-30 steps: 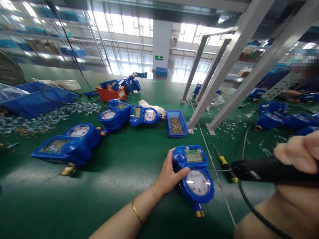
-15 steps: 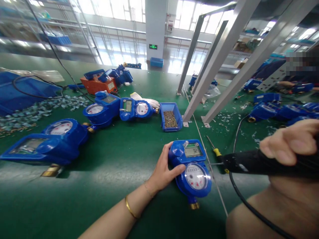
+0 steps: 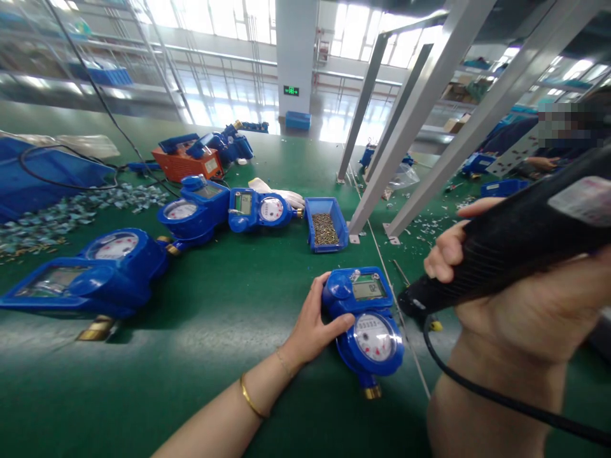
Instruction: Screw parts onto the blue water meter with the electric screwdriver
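Observation:
A blue water meter [image 3: 375, 336] with a small digital display and a round dial rests on the green table, its brass fitting toward me. My left hand [image 3: 312, 324] grips its left side, thumb lying by the dial. In my right hand [image 3: 520, 312] is a black electric screwdriver [image 3: 496, 238], fingers wrapped round its body. Its nose points left, close to the meter's right edge; I cannot make out the bit. A yellow-handled screwdriver [image 3: 435, 326] lies mostly hidden behind it. Beyond the meter stands a blue bin [image 3: 309, 219] of small screws.
More blue meters [image 3: 117, 273] lie on the left, near a white glove [image 3: 286, 196] and an orange box [image 3: 184, 166]. Grey metal posts [image 3: 405, 121] rise from the table. A black cable [image 3: 458, 381] hangs from the electric screwdriver. Another person [image 3: 544, 162] sits at the far right.
My right hand has turned the electric screwdriver, so its back end is raised and its nose points lower, nearer the meter. My left hand and the meter have stayed in place.

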A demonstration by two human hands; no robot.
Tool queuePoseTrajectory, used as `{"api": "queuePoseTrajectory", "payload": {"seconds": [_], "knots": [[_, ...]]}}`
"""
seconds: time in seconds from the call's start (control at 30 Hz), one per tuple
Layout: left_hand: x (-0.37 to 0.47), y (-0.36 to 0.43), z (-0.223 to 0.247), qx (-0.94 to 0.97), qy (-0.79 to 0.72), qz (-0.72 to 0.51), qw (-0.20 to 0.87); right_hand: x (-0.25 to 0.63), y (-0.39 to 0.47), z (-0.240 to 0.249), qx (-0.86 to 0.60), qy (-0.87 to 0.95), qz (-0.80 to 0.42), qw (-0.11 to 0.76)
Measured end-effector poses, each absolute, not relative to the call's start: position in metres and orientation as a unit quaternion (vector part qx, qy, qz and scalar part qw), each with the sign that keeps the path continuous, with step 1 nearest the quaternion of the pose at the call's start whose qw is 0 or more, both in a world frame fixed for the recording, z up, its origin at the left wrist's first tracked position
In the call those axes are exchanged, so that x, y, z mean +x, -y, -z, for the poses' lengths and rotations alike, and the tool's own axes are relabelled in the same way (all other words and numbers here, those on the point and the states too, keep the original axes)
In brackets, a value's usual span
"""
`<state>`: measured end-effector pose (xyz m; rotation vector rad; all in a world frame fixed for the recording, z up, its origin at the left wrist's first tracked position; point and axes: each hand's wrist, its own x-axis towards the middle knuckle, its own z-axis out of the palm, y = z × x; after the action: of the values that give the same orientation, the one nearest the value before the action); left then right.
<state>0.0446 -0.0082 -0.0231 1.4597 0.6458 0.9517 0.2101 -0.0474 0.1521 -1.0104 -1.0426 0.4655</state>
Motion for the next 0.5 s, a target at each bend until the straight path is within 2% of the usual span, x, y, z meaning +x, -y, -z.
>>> {"api": "queuePoseTrajectory", "payload": {"seconds": [0.1, 0.33, 0.5], "knots": [[0.044, 0.007, 0.023, 0.62, -0.274, -0.409, 0.611, 0.211, 0.046, -0.142, -0.429, 0.474, -0.264, 0.722], [0.045, 0.007, 0.022, 0.619, -0.282, -0.412, 0.606, 0.224, 0.061, -0.115, -0.412, 0.558, -0.29, 0.66], [0.047, 0.007, 0.024, 0.608, -0.278, -0.417, 0.616, 0.227, 0.059, -0.109, -0.362, 0.535, -0.282, 0.709]]}}
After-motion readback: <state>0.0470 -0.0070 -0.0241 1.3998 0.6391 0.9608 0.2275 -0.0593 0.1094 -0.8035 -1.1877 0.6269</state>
